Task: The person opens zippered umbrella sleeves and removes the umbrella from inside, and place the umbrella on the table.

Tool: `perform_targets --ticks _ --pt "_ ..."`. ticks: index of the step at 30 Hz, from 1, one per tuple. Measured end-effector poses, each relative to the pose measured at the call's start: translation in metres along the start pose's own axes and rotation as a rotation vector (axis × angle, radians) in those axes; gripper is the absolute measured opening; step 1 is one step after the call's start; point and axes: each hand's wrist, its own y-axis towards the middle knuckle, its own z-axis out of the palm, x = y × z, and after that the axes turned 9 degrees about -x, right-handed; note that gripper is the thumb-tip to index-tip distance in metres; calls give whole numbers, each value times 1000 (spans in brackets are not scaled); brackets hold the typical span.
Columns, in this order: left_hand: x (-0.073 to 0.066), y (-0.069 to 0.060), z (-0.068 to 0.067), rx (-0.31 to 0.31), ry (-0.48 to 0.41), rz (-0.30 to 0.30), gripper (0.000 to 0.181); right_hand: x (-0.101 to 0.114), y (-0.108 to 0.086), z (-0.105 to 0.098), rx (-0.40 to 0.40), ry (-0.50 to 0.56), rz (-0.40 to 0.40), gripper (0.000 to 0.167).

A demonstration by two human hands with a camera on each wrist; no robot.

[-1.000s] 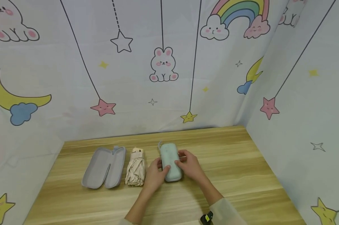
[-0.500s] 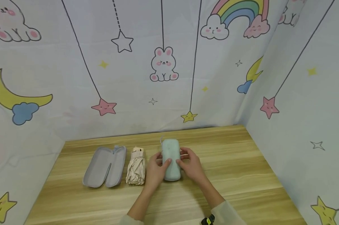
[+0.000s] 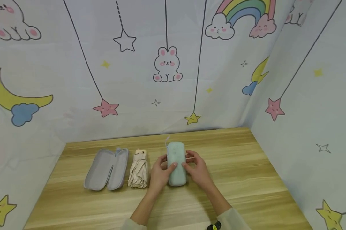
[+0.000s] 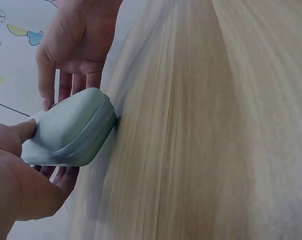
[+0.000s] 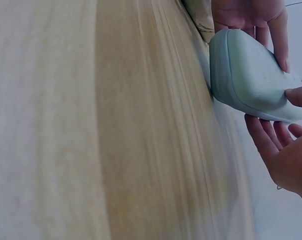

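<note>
A mint-green zippered hard case (image 3: 176, 164), closed, stands lengthwise at the middle of the table between both hands. My left hand (image 3: 160, 174) holds its left side, thumb on the top face and fingers at the edge. On the opposite side my right hand (image 3: 198, 171) grips it the same way. A thin cord loop (image 3: 167, 140) sticks up at its far left corner. In the left wrist view the zip seam (image 4: 86, 132) runs round the near end of the case. The case's underside is hidden.
Left of my hands lies a crumpled beige bundle (image 3: 139, 171), like a folded umbrella, its far end pale with dark marks. Beyond it a grey hinged case (image 3: 96, 169) lies open. Printed cloth walls (image 3: 138, 121) enclose the wooden table (image 3: 242, 179) at the back and sides.
The green case has turned nearly straight and shifted slightly right, both hands moving along with it. The beige bundle and grey case stay put.
</note>
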Motion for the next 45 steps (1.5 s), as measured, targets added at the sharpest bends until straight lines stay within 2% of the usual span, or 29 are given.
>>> perform_targets --ticks 8,13,15,20,24,30,33,38,45 --pt "-7 0 -3 100 -16 14 68 2 0 -3 -6 33 4 46" --pt "-8 1 -4 94 -17 29 69 5 5 -7 5 111 42 39" --pt "-8 1 -4 88 -15 50 68 9 9 -10 7 108 52 33" --pt "-12 -1 -8 118 -3 101 64 23 23 -24 -13 -15 -4 25" --pt "-13 -4 -10 187 -4 133 63 41 36 -33 -20 -99 -92 23" --pt "-11 -4 -9 277 31 157 63 64 47 -36 89 -221 -202 18" --pt "-12 -4 -11 288 33 169 63 70 50 -34 138 -260 -235 16" --pt "-13 -6 -12 298 24 193 62 77 52 -33 202 -288 -246 9" --pt "-20 -8 -6 289 112 296 61 86 53 -39 282 -364 -312 6"
